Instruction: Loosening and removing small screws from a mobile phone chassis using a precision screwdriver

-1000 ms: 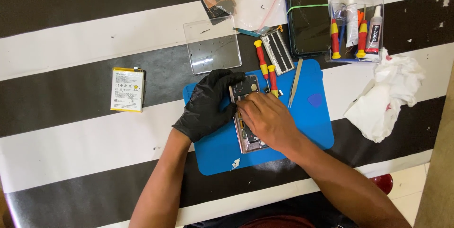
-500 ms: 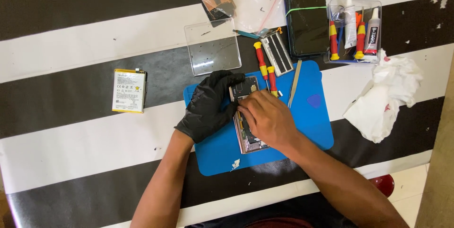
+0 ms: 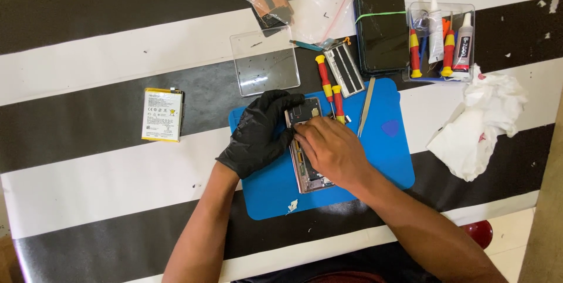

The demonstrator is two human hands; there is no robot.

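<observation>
Head view: my gloved left hand (image 3: pixel 258 136) steadies the opened phone (image 3: pixel 308 148) on the blue mat (image 3: pixel 387 160), its fingers wrapped on the phone's edge. My bare right hand (image 3: pixel 331 151) presses fingertips into the upper frame; whether they pinch anything I cannot tell. The battery (image 3: pixel 162 114) already lies out on the bench, so reassembly looks undone

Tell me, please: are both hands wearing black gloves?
No: only the left hand wears a black glove, while the right hand is bare as it rests on the opened phone on the blue mat.
</observation>
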